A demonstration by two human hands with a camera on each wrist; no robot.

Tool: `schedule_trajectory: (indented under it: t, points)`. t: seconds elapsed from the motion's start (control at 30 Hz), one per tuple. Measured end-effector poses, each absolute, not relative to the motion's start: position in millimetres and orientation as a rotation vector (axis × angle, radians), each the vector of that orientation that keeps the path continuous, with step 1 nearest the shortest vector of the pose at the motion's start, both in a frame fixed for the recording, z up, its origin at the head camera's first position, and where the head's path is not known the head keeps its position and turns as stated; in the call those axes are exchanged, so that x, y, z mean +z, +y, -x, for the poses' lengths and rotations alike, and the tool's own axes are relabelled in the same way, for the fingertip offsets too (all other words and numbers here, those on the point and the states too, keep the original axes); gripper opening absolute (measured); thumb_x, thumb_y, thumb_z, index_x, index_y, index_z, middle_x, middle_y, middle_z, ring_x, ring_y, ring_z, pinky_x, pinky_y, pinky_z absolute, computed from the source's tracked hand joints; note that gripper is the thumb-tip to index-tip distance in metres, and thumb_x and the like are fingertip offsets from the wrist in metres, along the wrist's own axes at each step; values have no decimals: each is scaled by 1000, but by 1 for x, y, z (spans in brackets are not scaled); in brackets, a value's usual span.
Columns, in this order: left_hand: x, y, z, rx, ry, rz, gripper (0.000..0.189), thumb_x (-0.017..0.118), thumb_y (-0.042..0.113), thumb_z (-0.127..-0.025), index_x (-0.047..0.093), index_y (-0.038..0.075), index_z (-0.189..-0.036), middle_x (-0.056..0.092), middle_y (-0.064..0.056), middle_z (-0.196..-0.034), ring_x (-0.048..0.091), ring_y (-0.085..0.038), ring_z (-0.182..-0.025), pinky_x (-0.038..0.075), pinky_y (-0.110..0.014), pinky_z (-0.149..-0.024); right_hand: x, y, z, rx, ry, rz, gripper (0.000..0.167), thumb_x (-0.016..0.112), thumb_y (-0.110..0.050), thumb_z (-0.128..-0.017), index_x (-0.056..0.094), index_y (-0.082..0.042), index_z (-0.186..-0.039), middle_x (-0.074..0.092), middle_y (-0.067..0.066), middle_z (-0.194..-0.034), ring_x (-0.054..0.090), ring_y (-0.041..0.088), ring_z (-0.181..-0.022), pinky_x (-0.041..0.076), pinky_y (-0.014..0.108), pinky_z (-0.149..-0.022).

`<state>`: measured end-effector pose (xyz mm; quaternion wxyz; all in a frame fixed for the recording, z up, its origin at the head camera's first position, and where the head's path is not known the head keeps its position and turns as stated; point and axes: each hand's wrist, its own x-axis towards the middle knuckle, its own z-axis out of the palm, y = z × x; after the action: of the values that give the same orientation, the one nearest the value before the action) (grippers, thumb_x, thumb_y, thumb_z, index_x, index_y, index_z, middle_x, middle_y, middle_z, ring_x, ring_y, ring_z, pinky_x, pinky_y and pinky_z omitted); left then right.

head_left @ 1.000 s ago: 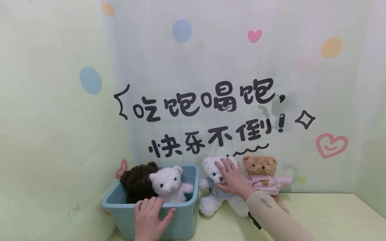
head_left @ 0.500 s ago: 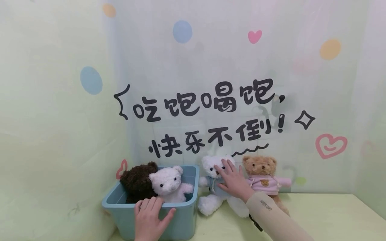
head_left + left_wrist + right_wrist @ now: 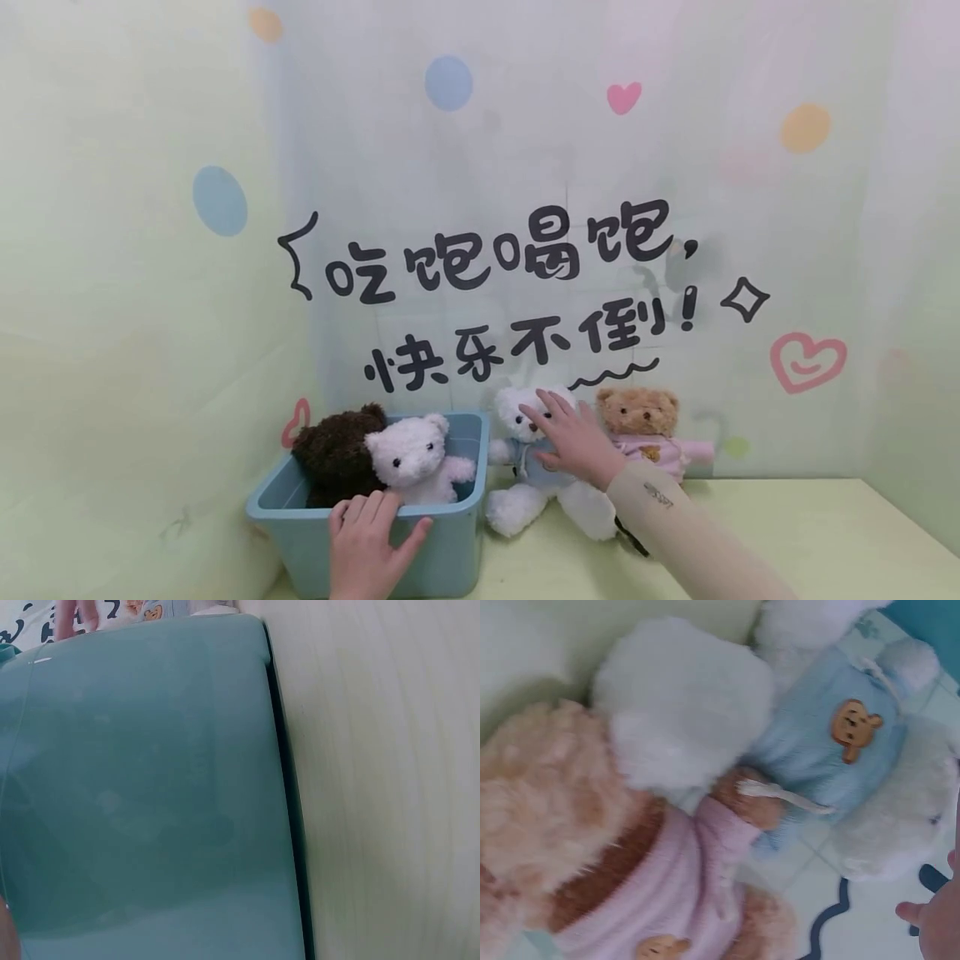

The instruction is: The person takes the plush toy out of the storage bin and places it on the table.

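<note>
My left hand (image 3: 371, 537) grips the front rim of a blue plastic bin (image 3: 446, 554), fingers hooked over it and thumb outside. A dark brown plush bear (image 3: 337, 458) and a white plush bear (image 3: 408, 454) sit in the bin. To its right, another white teddy bear (image 3: 513, 512) in a light blue hoodie sits on the table. My right hand (image 3: 581, 442) reaches with fingers spread in front of its face, partly covering it; in the right wrist view a fingertip (image 3: 909, 911) shows near its head. Beside it sits a tan teddy bear (image 3: 637, 408) in a pink hoodie, partly behind my forearm.
The pale wooden table (image 3: 817, 533) extends to the right. Behind everything hangs a printed backdrop (image 3: 525, 150) with dots, hearts and large black characters. A side wall (image 3: 127, 375) stands close to the bin's left.
The white bear's head has shifted from leaning right to more upright. My right hand's fingers have spread a little. The head view has turned slightly right; my left hand stays on the rim.
</note>
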<state>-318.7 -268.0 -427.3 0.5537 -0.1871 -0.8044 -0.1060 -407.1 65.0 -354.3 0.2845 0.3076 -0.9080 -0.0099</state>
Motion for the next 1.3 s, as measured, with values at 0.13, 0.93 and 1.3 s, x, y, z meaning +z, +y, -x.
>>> schedule_trajectory:
  t: [0.13, 0.93, 1.3]
  points:
    - [-426, -270, 316, -243, -1920, 439, 49, 52, 66, -88, 52, 18, -78, 43, 6, -69, 40, -17, -65, 31, -45, -74, -332, 48, 406, 18, -2459, -886, 70, 64, -42, -92, 32, -21, -151, 27, 16, -155, 28, 32, -141, 29, 64, -101]
    - [-376, -267, 294, -311, -2490, 369, 47, 51, 74, -83, 47, 29, -68, 34, 15, -60, 31, -9, -58, 26, -37, -68, -266, -33, 397, 0, -2482, -995, 72, 66, -43, -91, 32, -24, -151, 26, 12, -156, 31, 28, -140, 31, 54, -105]
    - [-374, -271, 283, -207, -2474, 463, 54, 49, 75, -81, 36, 28, -59, 27, 15, -54, 25, -4, -49, 26, -28, -58, -254, -56, 402, 45, -2489, -997, 70, 62, -46, -92, 32, -23, -151, 31, 11, -154, 33, 26, -139, 32, 52, -105]
